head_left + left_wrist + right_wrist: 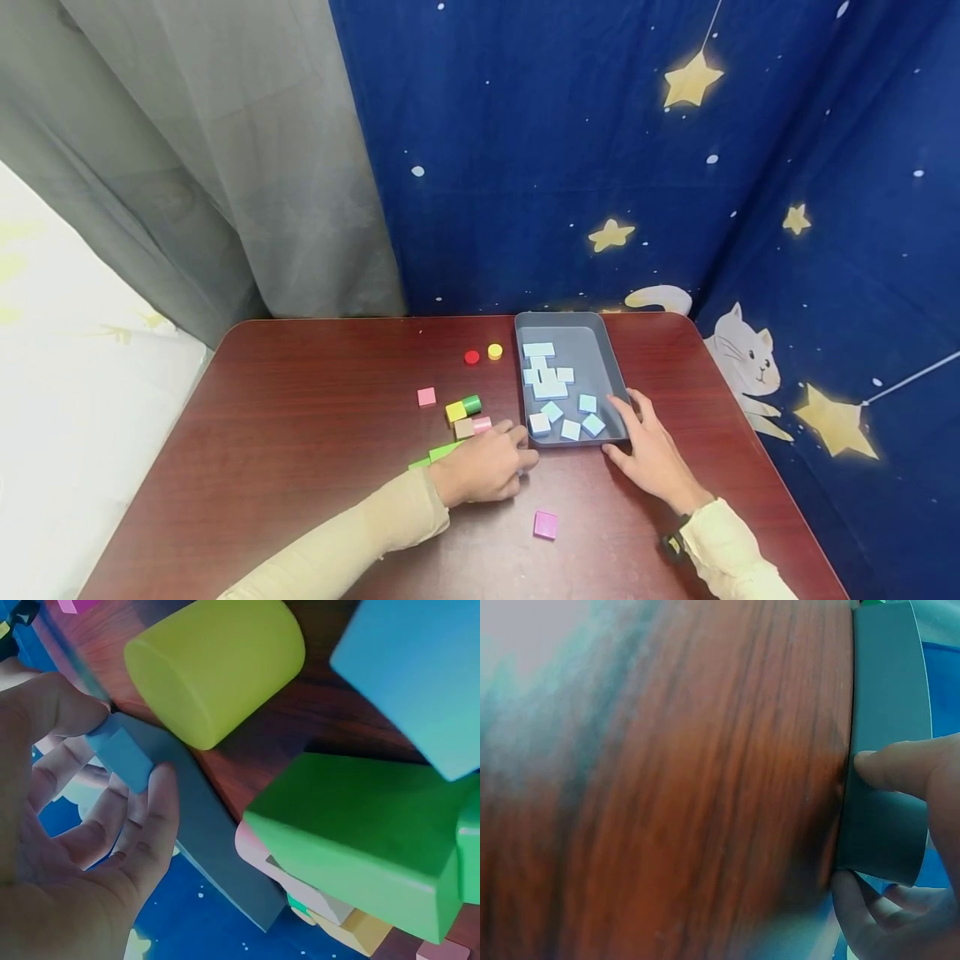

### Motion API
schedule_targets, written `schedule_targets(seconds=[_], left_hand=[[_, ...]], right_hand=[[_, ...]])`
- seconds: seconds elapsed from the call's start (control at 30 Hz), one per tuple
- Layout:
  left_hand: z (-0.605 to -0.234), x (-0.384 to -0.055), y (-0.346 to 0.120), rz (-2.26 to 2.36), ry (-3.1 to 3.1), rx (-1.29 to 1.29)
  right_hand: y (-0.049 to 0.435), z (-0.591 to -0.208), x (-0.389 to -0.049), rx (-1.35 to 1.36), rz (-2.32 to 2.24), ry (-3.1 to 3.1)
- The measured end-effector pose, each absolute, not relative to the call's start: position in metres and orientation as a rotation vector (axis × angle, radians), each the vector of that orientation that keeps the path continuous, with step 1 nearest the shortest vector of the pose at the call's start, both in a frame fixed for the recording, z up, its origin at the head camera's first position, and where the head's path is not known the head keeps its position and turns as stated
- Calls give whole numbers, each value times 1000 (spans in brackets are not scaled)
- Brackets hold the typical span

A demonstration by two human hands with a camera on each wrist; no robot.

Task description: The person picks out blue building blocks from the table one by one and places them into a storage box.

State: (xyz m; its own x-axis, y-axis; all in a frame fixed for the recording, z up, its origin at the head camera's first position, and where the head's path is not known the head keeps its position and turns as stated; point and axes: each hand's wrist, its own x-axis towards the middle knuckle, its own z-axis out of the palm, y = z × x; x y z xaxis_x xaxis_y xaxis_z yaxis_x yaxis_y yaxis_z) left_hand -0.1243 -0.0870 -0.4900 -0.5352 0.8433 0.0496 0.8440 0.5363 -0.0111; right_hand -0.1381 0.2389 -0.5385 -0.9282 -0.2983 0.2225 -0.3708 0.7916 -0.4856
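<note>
In the left wrist view my left hand [483,464] pinches a small blue block [126,757] between thumb and fingertips, near the close wall of a grey tray [596,354]. In the head view the hand covers that block. My right hand [651,450] holds the tray's near right corner, its thumb [889,766] against the outer wall. Inside the tray lie several light blue blocks [551,390], some grouped at the left and others loose near the front. Close to the left hand are a yellow cylinder [217,667], a green block [360,840] and a larger-looking blue block [427,675].
Left of the tray are a red disc [471,357], a yellow disc [495,352], a pink block [426,397], a yellow block [455,412] and a green cylinder [472,404]. A magenta block [546,525] lies in front. Curtains hang behind the table [322,400].
</note>
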Motion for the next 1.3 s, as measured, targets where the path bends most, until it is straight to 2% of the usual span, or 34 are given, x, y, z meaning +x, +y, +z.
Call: schedule_targets(seconds=[1.3], left_hand=[[-467,-159,-48,12,-2623,-1499]], right_hand=[[238,-534,-137,548,799,-2821]])
